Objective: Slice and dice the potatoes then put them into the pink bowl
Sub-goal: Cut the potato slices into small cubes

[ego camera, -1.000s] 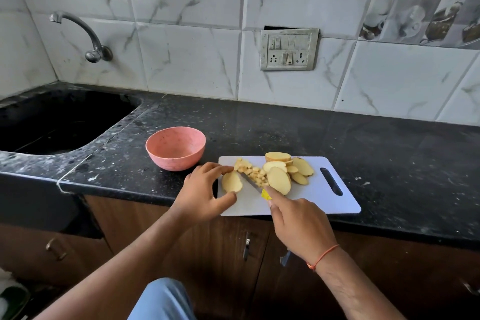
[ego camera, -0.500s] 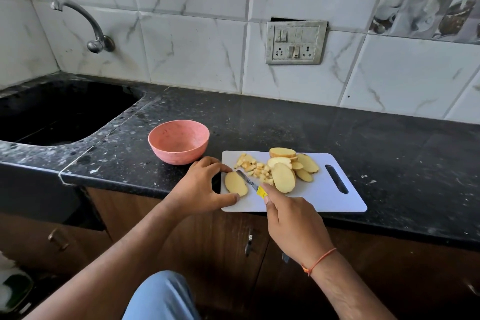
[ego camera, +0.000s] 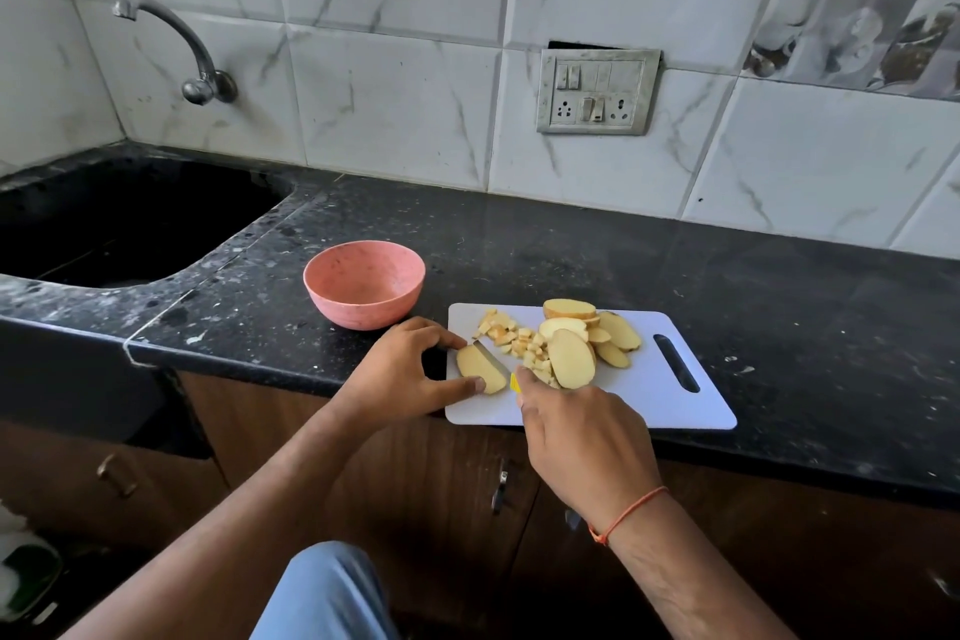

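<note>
A white cutting board (ego camera: 649,405) lies at the counter's front edge. On its left end a potato slice (ego camera: 478,369) lies flat, and my left hand (ego camera: 405,374) pinches it between forefinger and thumb. My right hand (ego camera: 582,442) grips a yellow-handled knife (ego camera: 493,360), whose blade rests across that slice. A heap of diced potato (ego camera: 519,340) lies in the board's middle, with several uncut slices (ego camera: 587,338) to its right. The pink bowl (ego camera: 363,291) stands on the counter just left of the board, and its inside looks bare.
The black stone counter (ego camera: 753,307) runs right of the board. A dark sink (ego camera: 119,224) with a wall tap (ego camera: 192,52) lies at the left. A switch plate (ego camera: 597,91) sits on the tiled wall. Wooden cabinet doors (ego camera: 415,483) are below.
The knife blade has moved left onto the held slice. My left hand keeps its hold. The view has shifted slightly.
</note>
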Action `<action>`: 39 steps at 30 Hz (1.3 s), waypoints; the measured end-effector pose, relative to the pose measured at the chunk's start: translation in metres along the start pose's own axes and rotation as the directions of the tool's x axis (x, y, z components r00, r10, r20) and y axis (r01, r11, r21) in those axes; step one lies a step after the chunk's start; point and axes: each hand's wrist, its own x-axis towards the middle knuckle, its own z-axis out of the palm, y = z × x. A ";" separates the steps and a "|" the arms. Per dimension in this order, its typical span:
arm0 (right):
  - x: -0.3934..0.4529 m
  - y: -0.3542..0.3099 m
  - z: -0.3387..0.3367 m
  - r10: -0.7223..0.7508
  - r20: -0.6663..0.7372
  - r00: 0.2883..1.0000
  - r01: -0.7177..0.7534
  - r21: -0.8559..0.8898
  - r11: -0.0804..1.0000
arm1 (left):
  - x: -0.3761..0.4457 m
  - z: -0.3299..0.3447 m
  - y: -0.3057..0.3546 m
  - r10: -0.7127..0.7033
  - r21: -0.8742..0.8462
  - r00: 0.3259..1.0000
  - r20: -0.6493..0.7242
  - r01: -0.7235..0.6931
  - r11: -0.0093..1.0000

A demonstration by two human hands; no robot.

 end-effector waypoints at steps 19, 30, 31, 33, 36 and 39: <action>-0.003 0.005 -0.001 -0.003 -0.072 0.997 0.006 0.045 0.999 | -0.021 0.012 0.000 0.177 0.041 0.963 -0.204 -0.172 0.984; -0.001 0.009 0.004 -0.033 -0.058 0.998 0.039 0.093 0.995 | -0.053 0.024 -0.017 0.414 0.402 0.910 -0.034 -0.367 0.839; 0.000 0.009 0.004 -0.040 -0.048 0.998 0.044 0.087 0.995 | -0.056 0.027 -0.018 0.396 0.403 0.917 -0.046 -0.346 0.847; 0.001 0.010 0.005 -0.040 -0.037 0.999 0.043 0.084 0.996 | -0.062 0.032 -0.019 0.362 0.385 0.929 -0.074 -0.308 0.870; 0.002 0.010 0.005 -0.038 -0.040 0.998 0.041 0.075 0.996 | -0.066 0.036 -0.016 0.319 0.355 0.942 -0.101 -0.266 0.897; 0.003 0.010 0.005 -0.045 -0.033 0.998 0.048 0.067 0.997 | -0.066 0.035 -0.010 0.285 0.347 0.953 -0.100 -0.235 0.908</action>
